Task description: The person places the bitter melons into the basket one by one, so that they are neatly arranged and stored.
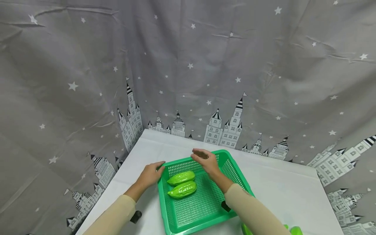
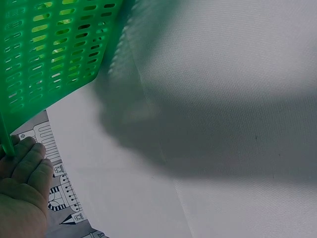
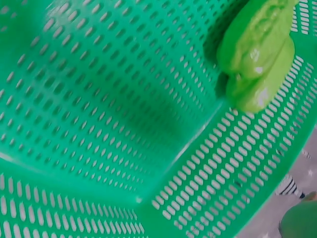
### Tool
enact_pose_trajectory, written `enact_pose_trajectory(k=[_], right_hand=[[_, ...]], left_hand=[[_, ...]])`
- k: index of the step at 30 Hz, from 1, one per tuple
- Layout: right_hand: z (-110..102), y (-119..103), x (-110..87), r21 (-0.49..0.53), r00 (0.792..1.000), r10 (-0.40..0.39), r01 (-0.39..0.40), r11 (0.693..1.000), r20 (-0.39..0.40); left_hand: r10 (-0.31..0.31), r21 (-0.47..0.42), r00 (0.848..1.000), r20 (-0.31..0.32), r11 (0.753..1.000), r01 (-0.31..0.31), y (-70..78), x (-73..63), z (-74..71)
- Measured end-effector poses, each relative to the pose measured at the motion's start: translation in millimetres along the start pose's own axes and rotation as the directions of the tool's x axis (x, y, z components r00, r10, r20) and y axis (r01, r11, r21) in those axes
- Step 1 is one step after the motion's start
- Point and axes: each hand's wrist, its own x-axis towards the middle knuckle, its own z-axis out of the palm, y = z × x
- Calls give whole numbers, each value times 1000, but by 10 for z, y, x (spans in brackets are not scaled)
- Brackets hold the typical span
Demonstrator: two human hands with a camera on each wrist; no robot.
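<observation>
A green slotted basket sits on the white bench, and everything else is placed from it. Two green ridged toy vegetables lie inside, toward its far left corner: the farther vegetable lies just beyond the nearer vegetable, side by side and, in the right wrist view, apparently touching; both lie flat on the basket floor with their long sides running left to right.

The left hand is at the basket's far left corner, outside the wall, with its fingertips on the rim; the fingers are straight and relaxed, gripping nothing. In the left wrist view the fingers lie flat right against the corner of the basket wall.

The right hand hovers above the far part of the basket, over the interior and above the far rim, palm down, fingers stretched out and pointing left, holding nothing. It is a little above and to the right of the two vegetables, not touching them.

At the basket's near right, past the right sleeve, more green objects show at the bench's near edge, cut off by the frame. Behind the bench, beyond the basket, hangs a grey curtain printed with stars and castles.
</observation>
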Motion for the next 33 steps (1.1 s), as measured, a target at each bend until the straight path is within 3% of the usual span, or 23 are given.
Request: enact_pose_trajectory(k=[5, 11, 20, 26, 33], right_hand=[[-187, -195, -86, 11, 998, -7, 8, 1000, -57], [-523, -254, -193, -6, 993, 22, -23, 1000, -116], [-1099, 76, -352, -69, 969, 2, -20, 997, -249], [-1411, 128, -605, -169, 945, 22, -82, 982, -327], [-1690, 143, -879, -195, 931, 44, -122, 973, -361]], left_hand=[[5, 4, 1000, -6, 1000, -5, 10, 14, 20], [4, 4, 1000, 20, 1000, -5, 8, 49, 53], [17, 25, 1000, 22, 1000, -18, -26, 43, 13], [12, 23, 999, 38, 1000, -12, -19, 54, 1], [20, 39, 998, 51, 999, -22, -14, 77, 1]])
